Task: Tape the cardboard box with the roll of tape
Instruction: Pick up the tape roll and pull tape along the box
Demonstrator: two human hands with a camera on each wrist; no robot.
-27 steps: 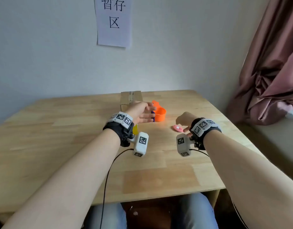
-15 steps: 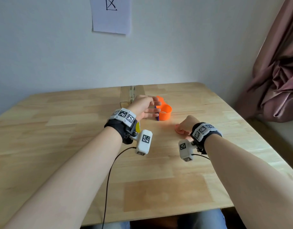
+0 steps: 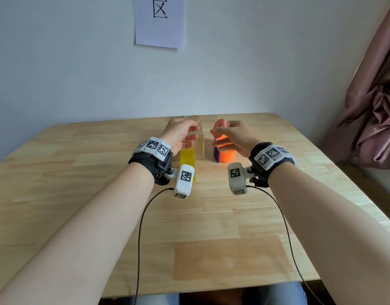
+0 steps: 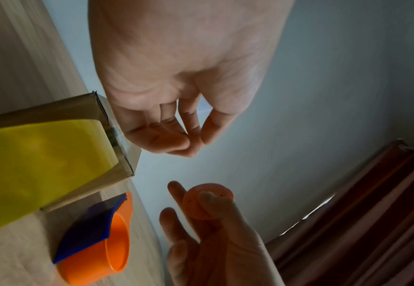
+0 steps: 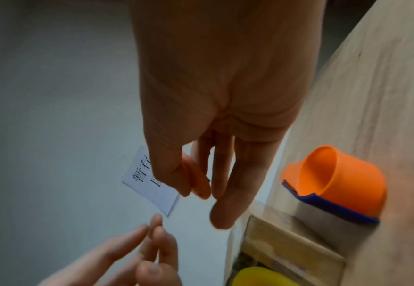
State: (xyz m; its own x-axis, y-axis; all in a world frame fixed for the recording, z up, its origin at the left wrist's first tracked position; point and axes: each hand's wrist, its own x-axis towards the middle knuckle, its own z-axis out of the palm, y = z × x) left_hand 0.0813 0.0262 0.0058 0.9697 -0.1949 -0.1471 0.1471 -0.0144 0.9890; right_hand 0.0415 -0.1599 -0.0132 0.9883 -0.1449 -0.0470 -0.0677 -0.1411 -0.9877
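Note:
A small cardboard box stands at the far middle of the table. A strip of yellow tape runs down its front face onto the tabletop. Right of it sits an orange tape dispenser with a blue part. My left hand hovers over the box top, fingers loosely curled and holding nothing. My right hand is raised above the dispenser and pinches a small pink-orange disc between thumb and fingers.
The wooden table reaches to a white wall with a paper sign. A pink curtain hangs at the right. Cables trail from both wrist units over the near tabletop.
My right hand has closed on the pink-orange disc on the table and lifted it up beside the box. My left hand has drawn back from the dispenser to above the box.

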